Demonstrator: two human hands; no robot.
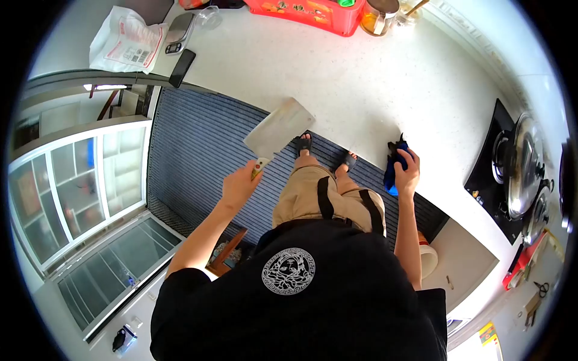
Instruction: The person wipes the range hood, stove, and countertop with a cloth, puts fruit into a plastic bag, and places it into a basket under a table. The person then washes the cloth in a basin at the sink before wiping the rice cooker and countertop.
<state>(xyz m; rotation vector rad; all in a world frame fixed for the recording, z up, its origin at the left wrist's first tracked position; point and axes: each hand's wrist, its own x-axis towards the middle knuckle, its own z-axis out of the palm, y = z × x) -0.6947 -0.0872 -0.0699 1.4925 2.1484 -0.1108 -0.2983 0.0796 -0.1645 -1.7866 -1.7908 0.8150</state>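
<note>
Near the centre of the frame, the cleaver (278, 129) is held out at a slant, its broad blade up and to the right of its handle and overlapping the counter's edge in this view. The left hand (239, 185) is closed around the handle. At right of centre, the right hand (407, 171) holds a blue and black cloth (392, 170) bunched at the counter's edge, its fingers curled and only narrowly open. The 2 held things are well apart, with no contact between blade and cloth. The blade shows no food on it; how much is done and how much is left cannot be told from this view.

Beyond the blade, the pale counter (349, 78) spans the upper frame. A phone (182, 68), a scale (179, 30) and a white bag (126, 45) lie at upper left; a red basket (307, 14) and a jug (379, 13) stand at top. At right, a large lid (522, 171) shows over the black stove (485, 174). Below the counter, 2 feet in sandals show on the ribbed mat (198, 138).
</note>
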